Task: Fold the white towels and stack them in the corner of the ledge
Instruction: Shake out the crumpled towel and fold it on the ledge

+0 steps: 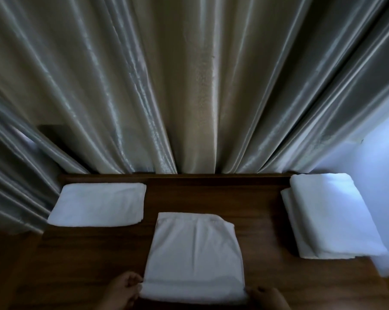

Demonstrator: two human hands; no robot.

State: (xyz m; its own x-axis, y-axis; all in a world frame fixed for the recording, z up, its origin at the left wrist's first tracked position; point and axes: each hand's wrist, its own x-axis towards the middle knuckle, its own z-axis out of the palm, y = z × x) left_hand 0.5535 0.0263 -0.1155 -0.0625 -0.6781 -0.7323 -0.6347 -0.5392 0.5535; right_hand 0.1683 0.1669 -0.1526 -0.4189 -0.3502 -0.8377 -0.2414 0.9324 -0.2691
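I'm looking down on a dark wooden ledge (251, 211) that runs along the foot of a pleated grey curtain (189, 86). Near its back left corner I see a folded white towel (97, 204) lying flat, well apart from my hands.

At the front edge, in the middle, lies the middle towel (194, 251), folded into a tall rectangle with a rolled fold along its near side. My left hand (122, 291) sits at that towel's near left corner, its fingers curled and pinching the edge of the fold. My right hand (267, 297) is at the near right corner, touching the fold's end; its fingers look closed on the cloth, but they are dim and partly cut off by the frame, so I cannot tell for sure that it grips. The towel lies between the two hands and stretches away from them toward the curtain.

In the back right corner, beside the pale wall (381, 175), I see a stack of folded towels (332, 218), the top one sitting slightly askew on those under it.
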